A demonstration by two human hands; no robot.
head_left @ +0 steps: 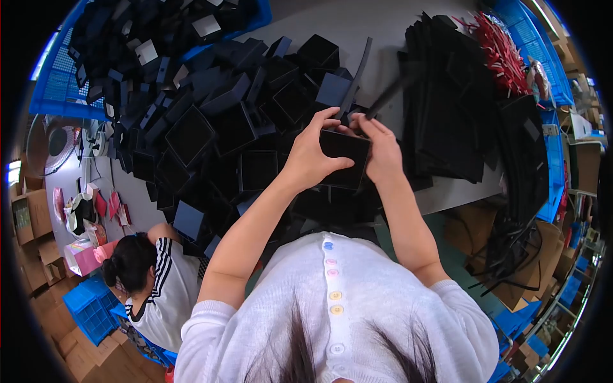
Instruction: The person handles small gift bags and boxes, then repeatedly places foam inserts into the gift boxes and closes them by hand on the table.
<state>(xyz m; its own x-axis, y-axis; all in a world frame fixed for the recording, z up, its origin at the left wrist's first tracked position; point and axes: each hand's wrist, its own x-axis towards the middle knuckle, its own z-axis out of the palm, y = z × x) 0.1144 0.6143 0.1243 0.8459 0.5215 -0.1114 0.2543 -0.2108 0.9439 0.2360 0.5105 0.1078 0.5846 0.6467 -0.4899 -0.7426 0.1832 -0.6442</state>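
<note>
a blue crate [57, 80] stands at the far left, full of dark pieces, and a loose pile [191, 137] of black boxes spreads from it toward the middle. the left hand [310, 153] has its fingers closed on a black box [341, 144], thumb laid across the near face, other fingers reaching over the far edge. the box is just in front of the person's body, between both hands, slightly tilted. it looks like thin card: light, fairly stiff along its walls and corners, likely to dent if pressed mid-face. holding opposite sides near the corners seems best, and a smooth face may slip a little under a lone thumb. a curved strip [359, 76] rises behind the box; it looks thin and springy, so short pinches near its base should steer it better than its end. the right hand [384, 148] lies along the box's right side, its fingers curled at the far corner; whether they pinch the box or the blurred strip [387, 98] beside them, i cannot tell. farther right on the worktop [386, 39] lie a black stack [444, 102] and a red bundle [501, 57].
</note>
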